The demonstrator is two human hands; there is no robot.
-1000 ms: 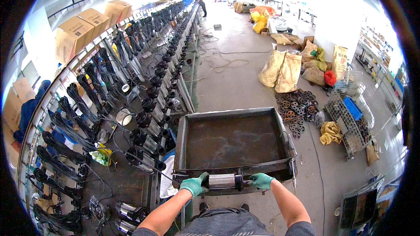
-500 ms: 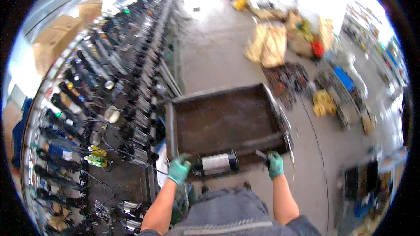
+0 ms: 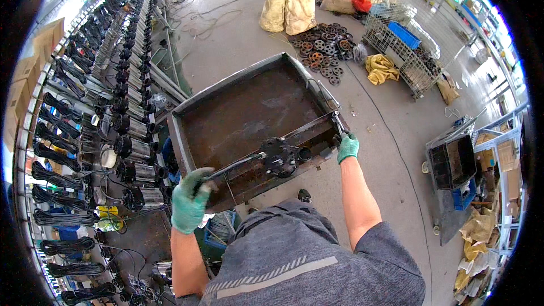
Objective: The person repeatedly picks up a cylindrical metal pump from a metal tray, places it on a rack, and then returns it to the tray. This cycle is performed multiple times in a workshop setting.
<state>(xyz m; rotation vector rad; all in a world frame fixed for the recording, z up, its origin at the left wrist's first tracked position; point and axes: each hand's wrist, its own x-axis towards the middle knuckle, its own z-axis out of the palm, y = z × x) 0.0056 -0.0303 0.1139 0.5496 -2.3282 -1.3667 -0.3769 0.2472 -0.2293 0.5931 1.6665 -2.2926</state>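
Two gloved hands (image 3: 189, 207) (image 3: 348, 148): left at cable (image 3: 238, 163), right at metal fitting (image 3: 338, 121).

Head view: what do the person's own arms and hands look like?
The left hand and right hand both wear green gloves, the left one darker at the fingers. The forearms are bare below short, dark grey sleeves. No cables or markings show on the arms.

Along the left, rows of metal cylinders (image 3: 146, 173) and bundled black cables (image 3: 59, 182) on a worktop (image 3: 140, 235), with cardboard boxes (image 3: 49, 36) beyond. On the floor ahead, two tan sacks (image 3: 300, 7) side by side near a heap of dark wheels (image 3: 326, 60); farther right, a yellow cloth (image 3: 382, 69) beside a wire cart (image 3: 416, 84) with a blue tray (image 3: 404, 35).
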